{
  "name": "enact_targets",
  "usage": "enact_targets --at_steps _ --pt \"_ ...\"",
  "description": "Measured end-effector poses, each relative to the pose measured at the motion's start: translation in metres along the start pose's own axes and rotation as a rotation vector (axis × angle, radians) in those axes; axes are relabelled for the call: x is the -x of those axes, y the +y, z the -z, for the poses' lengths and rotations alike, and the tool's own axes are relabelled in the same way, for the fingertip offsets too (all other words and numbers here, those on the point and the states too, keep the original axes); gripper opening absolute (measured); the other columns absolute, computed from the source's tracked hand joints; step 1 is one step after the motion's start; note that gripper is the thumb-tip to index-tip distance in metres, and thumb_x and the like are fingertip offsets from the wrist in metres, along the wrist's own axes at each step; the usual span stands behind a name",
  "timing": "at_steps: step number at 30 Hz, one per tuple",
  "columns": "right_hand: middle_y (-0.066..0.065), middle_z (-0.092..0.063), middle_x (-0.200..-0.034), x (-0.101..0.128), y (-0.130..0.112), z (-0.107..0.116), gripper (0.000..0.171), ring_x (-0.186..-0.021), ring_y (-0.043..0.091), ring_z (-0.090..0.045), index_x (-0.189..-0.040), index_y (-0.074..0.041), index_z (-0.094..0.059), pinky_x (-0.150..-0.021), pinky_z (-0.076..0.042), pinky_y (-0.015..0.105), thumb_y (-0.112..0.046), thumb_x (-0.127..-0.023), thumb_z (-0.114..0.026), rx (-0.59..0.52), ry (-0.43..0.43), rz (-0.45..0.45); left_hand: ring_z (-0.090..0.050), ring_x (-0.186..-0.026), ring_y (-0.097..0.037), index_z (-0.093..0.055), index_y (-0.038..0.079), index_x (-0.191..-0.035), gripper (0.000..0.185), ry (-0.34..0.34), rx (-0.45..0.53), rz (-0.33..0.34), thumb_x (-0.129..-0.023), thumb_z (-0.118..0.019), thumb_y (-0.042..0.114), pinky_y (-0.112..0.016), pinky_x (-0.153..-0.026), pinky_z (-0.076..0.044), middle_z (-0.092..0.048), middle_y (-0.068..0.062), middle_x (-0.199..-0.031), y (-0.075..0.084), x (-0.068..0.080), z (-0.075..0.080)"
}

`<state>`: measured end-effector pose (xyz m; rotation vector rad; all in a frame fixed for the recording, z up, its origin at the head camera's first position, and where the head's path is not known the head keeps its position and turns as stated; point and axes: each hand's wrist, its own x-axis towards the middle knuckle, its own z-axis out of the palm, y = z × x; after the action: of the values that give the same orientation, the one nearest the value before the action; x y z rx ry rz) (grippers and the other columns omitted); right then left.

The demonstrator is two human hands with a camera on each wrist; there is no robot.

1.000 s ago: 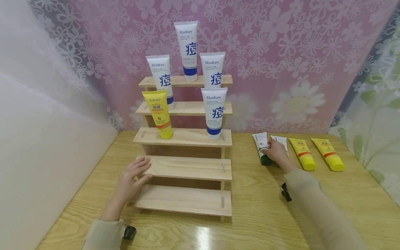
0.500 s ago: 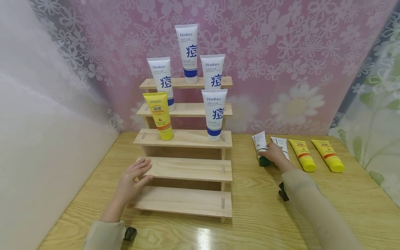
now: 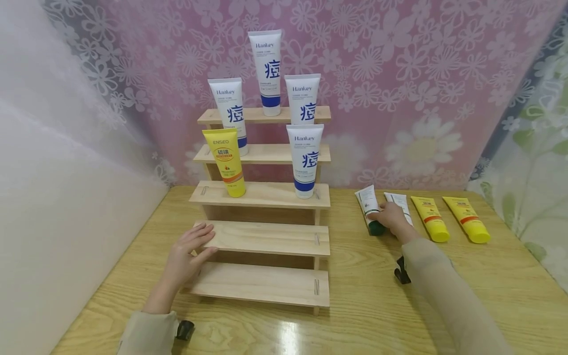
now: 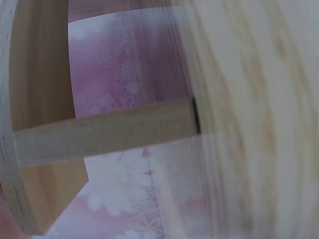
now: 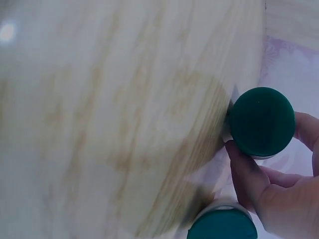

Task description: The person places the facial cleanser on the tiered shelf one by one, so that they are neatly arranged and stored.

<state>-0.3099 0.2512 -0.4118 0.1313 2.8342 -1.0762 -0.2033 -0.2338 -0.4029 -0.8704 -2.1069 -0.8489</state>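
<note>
At the right of the head view, my right hand [image 3: 392,217] pinches a white squeeze tube [image 3: 367,199] near its dark green cap [image 5: 262,122]. The right wrist view shows that cap end-on, with fingers [image 5: 249,177] on its near side and at its far edge. A second white tube [image 3: 399,201] is partly hidden behind this hand; its green cap [image 5: 224,226] shows lower in the right wrist view. My left hand [image 3: 184,259] rests on the left end of a stepped wooden rack [image 3: 266,239], fingers over the second-lowest shelf, thumb along its front edge.
Two yellow tubes [image 3: 430,219] lie at the right on the wooden table [image 3: 355,305]. Several white and blue Hankey tubes [image 3: 306,160] and one yellow tube [image 3: 225,162] stand on the upper shelves. A floral backdrop [image 3: 381,98] hangs behind; a white wall [image 3: 66,162] bounds the left.
The white tube's upper end has swung slightly left and up in my right hand, and the second white tube shows more. My left hand has stayed on the rack.
</note>
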Motion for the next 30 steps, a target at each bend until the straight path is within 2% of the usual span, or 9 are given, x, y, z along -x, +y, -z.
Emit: enact_targets --at_steps 4,7,8,10,12,14,17,24,30 --pt "0.010 -0.040 -0.063 0.002 0.001 -0.002 0.029 -0.053 0.018 -0.036 -0.072 0.003 -0.043 -0.042 -0.034 0.023 -0.022 -0.071 -0.056 -0.074 0.008 -0.011 -0.042 -0.096 -0.031 -0.059 -0.002 -0.090 0.036 0.004 0.002 -0.008 -0.059 -0.067 0.015 -0.035 -0.086 -0.031 -0.053 -0.014 -0.099 0.001 0.000 0.000" --pt "0.005 -0.031 -0.057 0.004 0.003 -0.002 0.030 -0.047 0.014 -0.031 -0.064 -0.001 -0.036 -0.040 -0.031 0.023 -0.022 -0.072 -0.055 -0.149 -0.015 -0.037 -0.042 -0.096 -0.031 -0.059 -0.002 -0.090 0.036 0.009 0.008 -0.014 -0.059 -0.067 0.015 -0.035 -0.086 -0.031 -0.053 -0.015 -0.098 0.001 -0.001 0.000" --pt "0.007 -0.034 -0.058 0.005 0.003 -0.002 0.029 -0.048 0.012 -0.033 -0.067 0.002 -0.039 -0.042 -0.033 0.023 -0.022 -0.072 -0.055 -0.182 -0.034 -0.043 -0.042 -0.096 -0.031 -0.059 -0.002 -0.090 0.036 0.011 0.009 -0.016 -0.059 -0.067 0.015 -0.035 -0.086 -0.031 -0.053 -0.015 -0.098 0.001 -0.001 0.000" --pt "0.014 -0.044 -0.074 0.007 0.003 -0.001 0.036 -0.053 0.009 -0.040 -0.087 0.008 -0.045 -0.048 -0.040 0.023 -0.023 -0.074 -0.054 -0.252 -0.071 -0.067 -0.042 -0.096 -0.031 -0.059 -0.002 -0.090 0.036 0.013 0.013 -0.020 -0.059 -0.067 0.015 -0.035 -0.086 -0.032 -0.053 -0.015 -0.098 0.001 -0.001 0.000" --pt "0.018 -0.045 -0.085 0.010 0.002 0.000 0.049 -0.057 0.007 -0.044 -0.105 0.012 -0.039 -0.053 -0.044 0.023 -0.023 -0.075 -0.054 -0.338 -0.102 -0.092 -0.042 -0.095 -0.032 -0.059 -0.002 -0.090 0.036 0.014 0.014 -0.022 -0.059 -0.067 0.015 -0.035 -0.086 -0.031 -0.053 -0.015 -0.098 0.001 -0.001 0.000" --pt "0.016 -0.045 -0.088 0.013 0.000 0.001 0.057 -0.060 0.006 -0.046 -0.114 0.013 -0.029 -0.058 -0.045 0.024 -0.021 -0.075 -0.053 -0.447 -0.128 -0.110 -0.042 -0.096 -0.032 -0.059 -0.002 -0.090 0.036 0.013 0.013 -0.020 -0.059 -0.067 0.015 -0.035 -0.086 -0.031 -0.053 -0.015 -0.098 0.001 -0.001 0.000" --pt "0.006 -0.043 -0.076 0.019 -0.004 0.004 0.053 -0.058 0.005 -0.044 -0.112 0.012 -0.032 -0.057 -0.045 0.022 -0.020 -0.075 -0.053 -0.572 -0.141 -0.143 -0.042 -0.096 -0.031 -0.059 -0.002 -0.091 0.037 0.011 0.010 -0.014 -0.060 -0.067 0.016 -0.035 -0.086 -0.031 -0.053 -0.015 -0.098 0.001 -0.001 0.000" --pt "0.010 -0.040 -0.093 0.034 -0.012 0.009 0.059 -0.064 0.005 -0.049 -0.118 0.010 -0.021 -0.058 -0.045 0.018 -0.017 -0.076 -0.052 -0.897 -0.212 -0.217 -0.043 -0.096 -0.030 -0.059 -0.001 -0.091 0.037 0.008 0.000 -0.014 -0.060 -0.067 0.016 -0.034 -0.086 -0.032 -0.053 -0.014 -0.098 0.002 -0.002 0.001" --pt "0.004 -0.049 -0.077 0.042 -0.016 0.011 0.063 -0.066 0.010 -0.050 -0.119 0.006 -0.011 -0.059 -0.046 0.021 -0.014 -0.076 -0.053 -1.116 -0.246 -0.231 -0.043 -0.096 -0.031 -0.059 -0.001 -0.091 0.037 0.009 0.012 -0.018 -0.059 -0.068 0.014 -0.034 -0.085 -0.032 -0.053 -0.014 -0.098 0.003 -0.003 0.001"
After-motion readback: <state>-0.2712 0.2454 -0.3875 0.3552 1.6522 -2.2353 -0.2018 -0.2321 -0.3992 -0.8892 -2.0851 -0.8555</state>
